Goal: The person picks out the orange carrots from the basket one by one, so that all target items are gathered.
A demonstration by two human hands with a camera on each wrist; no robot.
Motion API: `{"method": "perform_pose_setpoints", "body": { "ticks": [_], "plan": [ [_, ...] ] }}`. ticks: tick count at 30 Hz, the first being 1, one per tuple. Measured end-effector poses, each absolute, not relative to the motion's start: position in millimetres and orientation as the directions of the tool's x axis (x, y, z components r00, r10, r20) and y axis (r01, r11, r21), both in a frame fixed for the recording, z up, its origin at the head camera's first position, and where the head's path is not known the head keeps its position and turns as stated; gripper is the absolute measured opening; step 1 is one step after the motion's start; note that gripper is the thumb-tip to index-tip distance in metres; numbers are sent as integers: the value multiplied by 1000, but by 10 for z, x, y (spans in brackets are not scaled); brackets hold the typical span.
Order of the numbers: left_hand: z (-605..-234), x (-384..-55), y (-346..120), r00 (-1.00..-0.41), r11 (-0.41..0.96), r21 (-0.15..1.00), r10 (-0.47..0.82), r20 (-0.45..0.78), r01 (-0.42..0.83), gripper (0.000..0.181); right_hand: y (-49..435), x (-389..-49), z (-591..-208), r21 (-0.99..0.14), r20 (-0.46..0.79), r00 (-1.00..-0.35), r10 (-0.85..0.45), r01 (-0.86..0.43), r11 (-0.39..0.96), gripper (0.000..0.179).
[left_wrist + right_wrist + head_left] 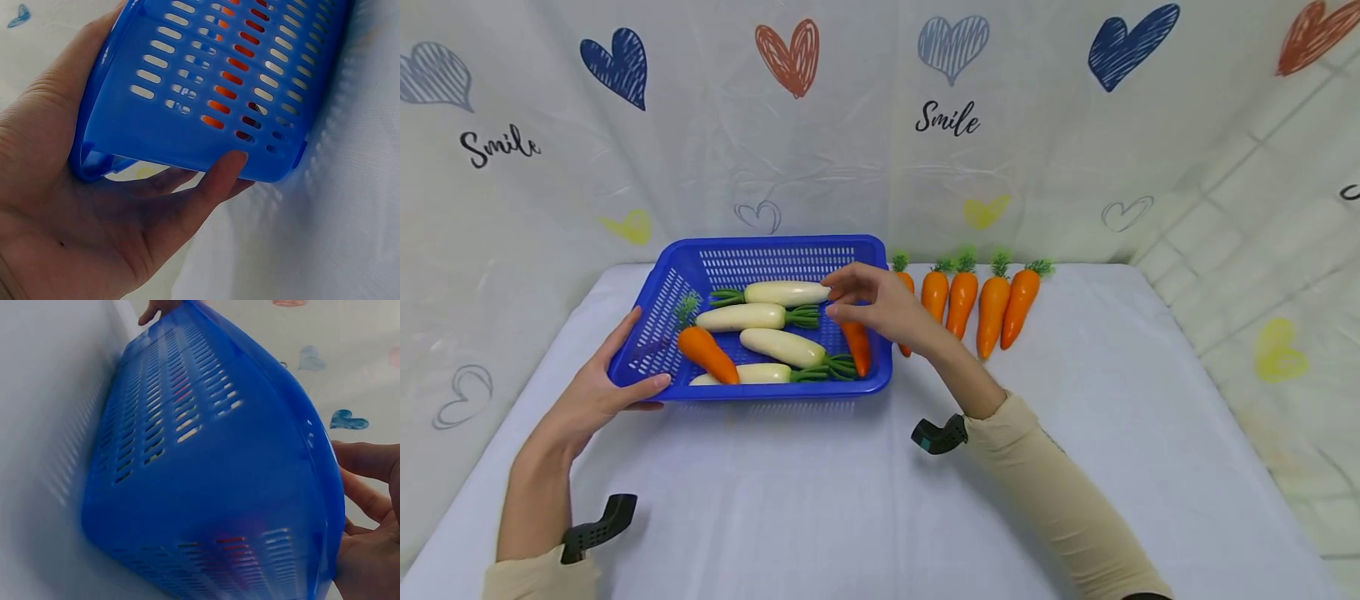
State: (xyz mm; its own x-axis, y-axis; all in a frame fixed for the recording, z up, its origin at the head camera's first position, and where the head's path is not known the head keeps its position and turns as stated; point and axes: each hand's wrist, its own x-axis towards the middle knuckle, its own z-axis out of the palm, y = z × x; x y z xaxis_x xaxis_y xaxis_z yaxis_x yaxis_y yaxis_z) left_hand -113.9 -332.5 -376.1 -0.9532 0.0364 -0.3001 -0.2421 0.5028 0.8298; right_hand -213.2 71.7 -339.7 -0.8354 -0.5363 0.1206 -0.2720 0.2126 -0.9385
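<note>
A blue plastic basket (pixel 775 390) with slotted walls stands at the left of the table. Inside lie several white radishes (pixel 782 342) with green stems and two carrots, one at the left (pixel 707 353) and one at the right (pixel 856 347). My left hand (pixel 597 392) grips the basket's left front corner, thumb along the front rim; the left wrist view shows it around the slotted wall (pixel 187 119). Over the basket's right side hovers my right hand (pixel 883 304), fingers loosely bent, close above the right carrot and the end of the uppermost radish (pixel 786 292). Nothing shows between its fingers.
Several more carrots (pixel 962 300) with leafy green tops lie side by side right of the basket; the right arm partly covers some. A white cloth covers the table (pixel 820 500). Behind it hangs a pale curtain (pixel 865 133) with printed hearts.
</note>
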Motion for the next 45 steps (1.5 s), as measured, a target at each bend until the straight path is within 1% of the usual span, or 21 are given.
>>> {"method": "perform_pose_setpoints", "body": {
  "ticks": [10,21,26,33,36,40,45],
  "plan": [
    [-3752,-1127,-3313,-955,499,833,35,-294,-238,103,551,-2136,-3391,-955,76,-809,-583,-226,191,37],
    [-3737,-1141,-3310,-958,511,830,42,-284,-224,103,362,-2158,-3375,-949,60,-773,-631,-240,204,39],
    [-3741,-1141,-3329,-956,518,825,43,-289,-226,102,264,-2130,-3394,-963,33,-754,-656,-200,182,41],
    [-3758,-1108,-3330,-952,517,822,43,-303,-238,102,152,-2094,-3446,-970,-11,-730,-683,-157,184,37],
    [-3756,-1101,-3329,-953,518,822,41,-300,-237,102,102,-2097,-3476,-963,-22,-708,-706,-174,205,38],
    [-3749,-1108,-3327,-956,519,824,42,-290,-227,102,48,-2101,-3507,-940,-54,-681,-730,-212,267,41],
    [-3752,-1115,-3326,-957,509,830,43,-287,-226,103,-19,-2104,-3524,-923,-94,-650,-754,-228,311,45]
  ]
}}
